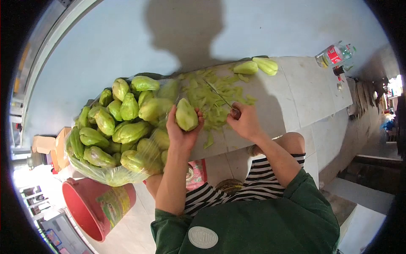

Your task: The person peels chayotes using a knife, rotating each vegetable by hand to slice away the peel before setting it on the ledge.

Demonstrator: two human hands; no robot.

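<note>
A pale green, peeled-looking chayote [186,115] rests in my left hand [185,134], with fingers wrapped round its lower sides. My right hand [244,120] grips the dark handle of a knife [220,95], whose thin blade points up and left over a heap of green peelings [203,91] on the tiled ledge. The blade and the chayote are apart. Left of my left hand, many whole green chayotes [130,106] lie in a clear plastic bag [114,175]. Two lighter chayotes [265,66] sit near the wall, beyond the peelings.
Plastic bottles [334,54] lie at the right end of the tiled ledge [302,91]. A red bucket [86,207] is on the floor at lower left, near a cardboard box [60,149]. The wall [262,25] borders the ledge's far side.
</note>
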